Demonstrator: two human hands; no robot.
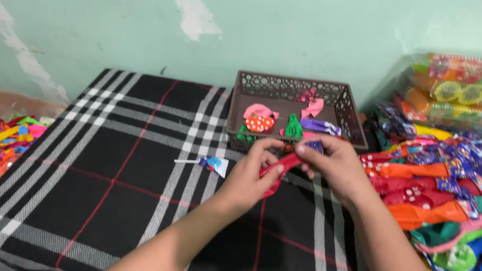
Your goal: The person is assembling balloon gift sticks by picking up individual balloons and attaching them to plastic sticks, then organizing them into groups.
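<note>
Both hands, left hand (251, 176) and right hand (334, 164), pinch a limp red rubber balloon (279, 165) before the brown plastic basket (294, 93); few inside, a big heap of packed balloons (446, 195) waits alongside.

Black plaid blanket (96, 185) with white and red stripes covers the surface. On it: brown perforated basket (341, 104) at far edge, wrapped lollipop (204, 163) near the middle, balloon heap (454, 226) along right side.
</note>
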